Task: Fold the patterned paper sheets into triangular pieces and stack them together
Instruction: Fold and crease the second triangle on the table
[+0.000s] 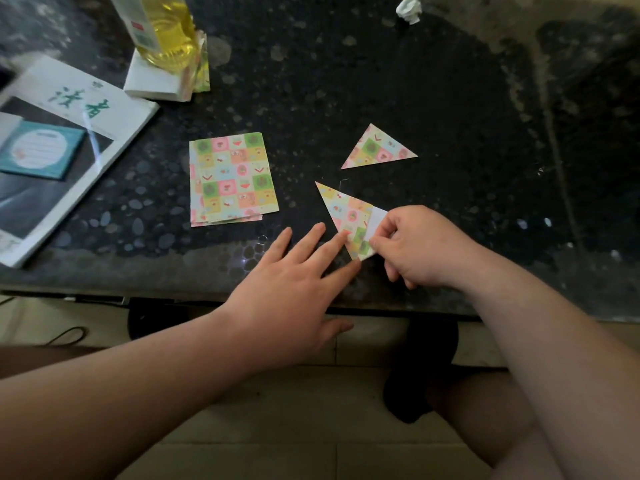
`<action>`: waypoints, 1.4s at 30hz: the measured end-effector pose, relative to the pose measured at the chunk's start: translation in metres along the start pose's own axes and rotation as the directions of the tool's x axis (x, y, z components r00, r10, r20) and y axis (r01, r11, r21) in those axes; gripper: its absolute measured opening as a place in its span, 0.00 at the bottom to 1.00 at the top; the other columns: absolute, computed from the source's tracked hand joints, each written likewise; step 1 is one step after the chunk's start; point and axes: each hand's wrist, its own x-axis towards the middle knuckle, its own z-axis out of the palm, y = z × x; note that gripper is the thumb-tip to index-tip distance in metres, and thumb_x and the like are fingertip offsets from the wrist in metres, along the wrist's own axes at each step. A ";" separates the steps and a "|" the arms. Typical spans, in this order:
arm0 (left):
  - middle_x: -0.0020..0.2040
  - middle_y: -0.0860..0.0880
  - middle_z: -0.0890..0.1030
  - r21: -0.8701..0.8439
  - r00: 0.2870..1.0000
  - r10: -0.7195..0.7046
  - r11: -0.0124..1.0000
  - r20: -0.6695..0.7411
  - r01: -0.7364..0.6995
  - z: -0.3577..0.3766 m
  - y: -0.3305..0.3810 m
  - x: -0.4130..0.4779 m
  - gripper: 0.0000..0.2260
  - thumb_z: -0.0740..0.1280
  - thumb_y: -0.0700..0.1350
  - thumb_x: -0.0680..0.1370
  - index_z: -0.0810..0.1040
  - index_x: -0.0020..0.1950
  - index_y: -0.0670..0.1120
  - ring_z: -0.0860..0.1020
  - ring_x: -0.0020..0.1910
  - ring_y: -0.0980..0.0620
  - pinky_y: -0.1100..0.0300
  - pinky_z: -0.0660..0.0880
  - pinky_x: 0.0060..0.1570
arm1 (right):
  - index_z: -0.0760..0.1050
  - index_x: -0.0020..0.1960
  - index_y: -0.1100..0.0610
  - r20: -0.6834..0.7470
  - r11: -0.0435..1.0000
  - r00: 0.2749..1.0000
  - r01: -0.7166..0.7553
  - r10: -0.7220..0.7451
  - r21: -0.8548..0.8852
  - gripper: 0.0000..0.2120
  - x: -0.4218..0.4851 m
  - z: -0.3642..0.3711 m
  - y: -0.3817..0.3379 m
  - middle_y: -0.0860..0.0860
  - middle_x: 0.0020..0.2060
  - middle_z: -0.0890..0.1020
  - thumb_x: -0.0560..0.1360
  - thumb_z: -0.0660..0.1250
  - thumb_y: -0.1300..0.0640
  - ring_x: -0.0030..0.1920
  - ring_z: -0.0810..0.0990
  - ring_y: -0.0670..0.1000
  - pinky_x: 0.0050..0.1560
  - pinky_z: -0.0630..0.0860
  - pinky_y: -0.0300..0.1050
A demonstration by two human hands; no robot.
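A dark, speckled stone table [346,81] is seen, worn pale at its far edge; beige floor tiles [277,427] are laid beneath.

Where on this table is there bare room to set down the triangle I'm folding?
Widest bare patch: the dark tabletop right of the finished triangle, below the crumpled paper. A smaller strip lies between the sheet stack and that triangle. Crowded: around the half-folded piece, and the left side with the book, notepad and oil bottle.
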 end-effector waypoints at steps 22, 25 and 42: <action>0.83 0.46 0.34 0.026 0.997 0.021 0.999 0.077 -0.024 -0.004 0.001 0.000 0.35 0.52 0.70 0.81 0.40 0.82 0.61 0.34 0.81 0.41 0.37 0.41 0.79 | 0.77 0.45 0.53 -0.009 1.000 1.000 0.005 -0.005 -0.002 0.10 -0.002 0.000 -0.001 0.47 0.27 0.84 0.83 0.62 0.55 0.21 0.77 0.46 0.30 0.72 0.39; 0.82 0.46 0.32 0.030 0.995 0.035 0.999 0.094 -0.038 -0.004 0.000 0.000 0.36 0.53 0.70 0.80 0.38 0.82 0.62 0.32 0.81 0.41 0.36 0.40 0.78 | 0.77 0.45 0.54 -0.008 1.000 1.000 0.004 -0.004 0.001 0.10 -0.002 0.000 -0.001 0.47 0.27 0.84 0.83 0.62 0.55 0.21 0.77 0.46 0.30 0.72 0.39; 0.83 0.48 0.36 0.014 0.997 -0.010 1.000 0.079 0.009 -0.010 0.004 0.001 0.39 0.58 0.68 0.80 0.40 0.83 0.57 0.36 0.82 0.43 0.39 0.41 0.80 | 0.76 0.46 0.52 -0.009 1.000 1.000 0.003 -0.003 -0.002 0.09 -0.002 0.000 -0.001 0.47 0.27 0.84 0.83 0.62 0.54 0.21 0.78 0.46 0.25 0.72 0.38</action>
